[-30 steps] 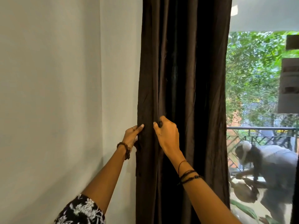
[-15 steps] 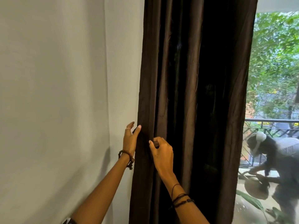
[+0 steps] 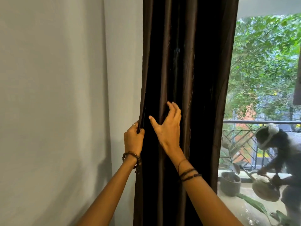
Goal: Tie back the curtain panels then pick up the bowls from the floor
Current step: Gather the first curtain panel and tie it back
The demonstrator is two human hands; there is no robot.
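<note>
Brown curtain panel (image 3: 187,79), unmarked: left hand (image 3: 133,139) grips its edge.

Both forearms are bare, no sleeves showing. The left hand (image 3: 133,139) has a thin silvery ring (image 3: 134,124) on 1 finger, and a dark beaded bracelet (image 3: 132,156) sits at that wrist. The right hand (image 3: 167,128) wears no ring; its wrist carries 1 thin thread (image 3: 182,161) and dark cords (image 3: 189,174).
</note>
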